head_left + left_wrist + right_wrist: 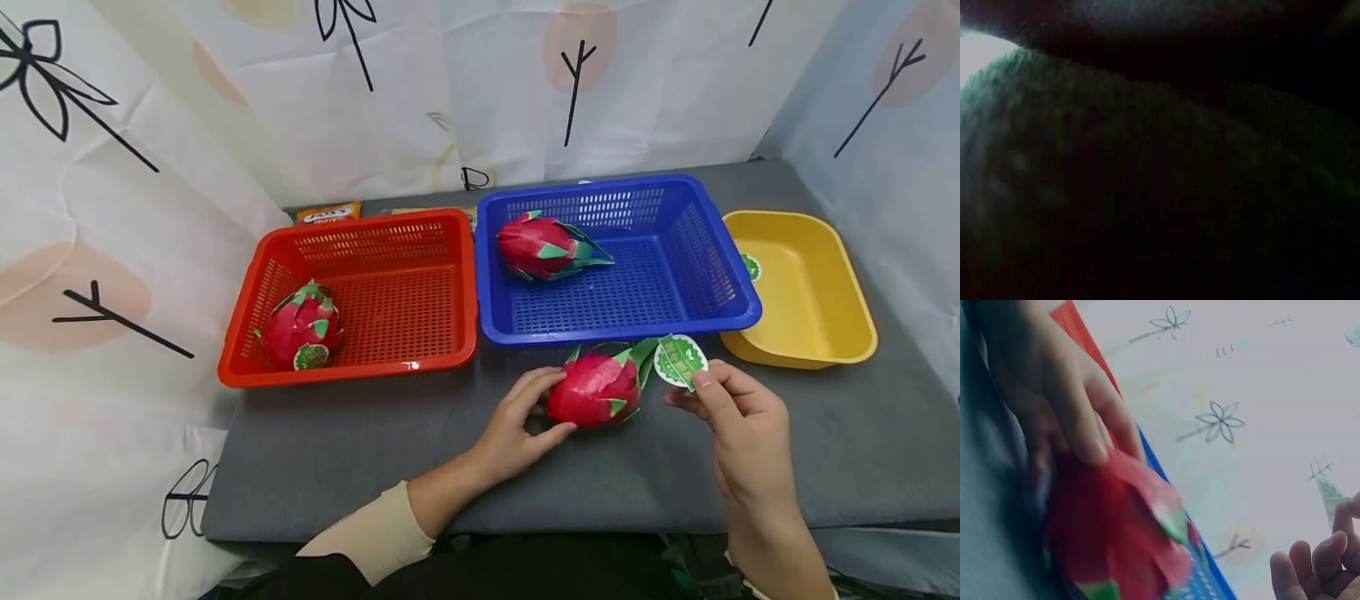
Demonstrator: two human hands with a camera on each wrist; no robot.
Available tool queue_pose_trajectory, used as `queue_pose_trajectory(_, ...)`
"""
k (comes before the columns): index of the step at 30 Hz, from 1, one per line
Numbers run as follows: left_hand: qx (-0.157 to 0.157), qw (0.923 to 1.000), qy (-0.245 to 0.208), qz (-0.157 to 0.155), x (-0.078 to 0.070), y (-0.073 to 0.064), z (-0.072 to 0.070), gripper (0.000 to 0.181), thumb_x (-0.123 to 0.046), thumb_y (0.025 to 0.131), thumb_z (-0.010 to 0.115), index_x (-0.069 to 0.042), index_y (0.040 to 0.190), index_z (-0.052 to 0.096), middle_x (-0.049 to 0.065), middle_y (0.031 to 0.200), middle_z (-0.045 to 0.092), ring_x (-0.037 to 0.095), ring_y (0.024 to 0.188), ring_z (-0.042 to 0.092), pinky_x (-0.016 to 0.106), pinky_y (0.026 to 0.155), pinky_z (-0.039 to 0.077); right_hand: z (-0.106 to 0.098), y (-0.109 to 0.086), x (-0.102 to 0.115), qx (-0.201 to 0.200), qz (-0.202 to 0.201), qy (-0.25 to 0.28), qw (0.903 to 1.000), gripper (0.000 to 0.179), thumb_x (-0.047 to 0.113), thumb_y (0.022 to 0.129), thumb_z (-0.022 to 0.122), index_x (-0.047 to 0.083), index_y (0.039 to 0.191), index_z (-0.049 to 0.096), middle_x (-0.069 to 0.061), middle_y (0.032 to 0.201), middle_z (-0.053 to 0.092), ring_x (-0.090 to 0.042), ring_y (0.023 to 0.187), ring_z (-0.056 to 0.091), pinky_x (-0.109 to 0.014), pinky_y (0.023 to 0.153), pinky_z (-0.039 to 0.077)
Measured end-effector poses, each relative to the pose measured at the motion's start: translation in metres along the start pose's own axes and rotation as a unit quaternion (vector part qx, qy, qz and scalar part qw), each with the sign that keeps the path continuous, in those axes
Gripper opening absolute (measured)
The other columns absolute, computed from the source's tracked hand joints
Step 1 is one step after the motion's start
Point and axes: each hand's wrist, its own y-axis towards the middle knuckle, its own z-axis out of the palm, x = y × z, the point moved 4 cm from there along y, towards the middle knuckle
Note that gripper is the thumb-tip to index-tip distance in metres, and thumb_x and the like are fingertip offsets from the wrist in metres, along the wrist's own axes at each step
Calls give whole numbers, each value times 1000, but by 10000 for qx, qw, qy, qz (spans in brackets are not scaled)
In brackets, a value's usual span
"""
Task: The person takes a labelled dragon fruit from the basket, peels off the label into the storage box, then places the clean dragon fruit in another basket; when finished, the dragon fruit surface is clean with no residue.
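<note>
On the grey table, just in front of the blue basket [622, 329], lies a pink dragon fruit [592, 392] with green-tipped scales. My left hand [517, 429] holds its left end between thumb and fingers; the right wrist view shows that hand [1066, 387] over the dragon fruit [1116, 531] too. Between thumb and fingers, my right hand [750, 425] pinches a round green-and-white label [680, 362] beside the fruit's leafy end. Whether the label touches the leaves I cannot tell. The left wrist view is almost wholly dark.
Another dragon fruit [543, 246] lies in the blue basket. A red basket [405, 367] at left holds one with a round green label [311, 357] on it. At right stands a yellow bin [813, 283] with a green label [752, 267] inside. An orange packet [328, 213] lies behind the red basket.
</note>
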Motion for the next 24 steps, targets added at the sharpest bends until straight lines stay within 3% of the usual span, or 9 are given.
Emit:
queue_pose_trajectory(8,3,10000,-3,50,0,-1,0,65,-6,87,83,-8,144,51,13,145,50,20,112,60,28,79,58,-21,22,15,-776,-220,114,9967,18,-2,100,61,-19,92,63,-16,84,67,-22,72,66,-26,67,60)
queue_pose_trajectory(15,72,9999,-37,-65,1,-1,-1,65,-7,88,82,-10,145,51,11,147,49,19,115,58,28,80,58,-40,49,21,-1174,-372,80,9924,20,0,98,65,-18,90,64,-19,83,65,-23,72,67,-25,63,60)
queue_pose_trajectory(18,59,10000,-36,-71,0,-1,-1,65,-7,88,82,-10,145,51,12,146,49,18,112,59,28,80,58,-51,63,20,-1437,-199,-67,9894,22,4,97,68,-15,88,64,-17,83,61,-23,75,65,-24,62,59)
queue_pose_trajectory(24,85,9997,-123,-186,1,-2,-1,65,-8,87,83,-11,144,52,11,145,49,17,110,60,29,80,59,-76,89,14,-1860,422,-1084,9756,22,15,101,66,-4,91,68,-11,94,57,-16,80,61,-16,61,56)
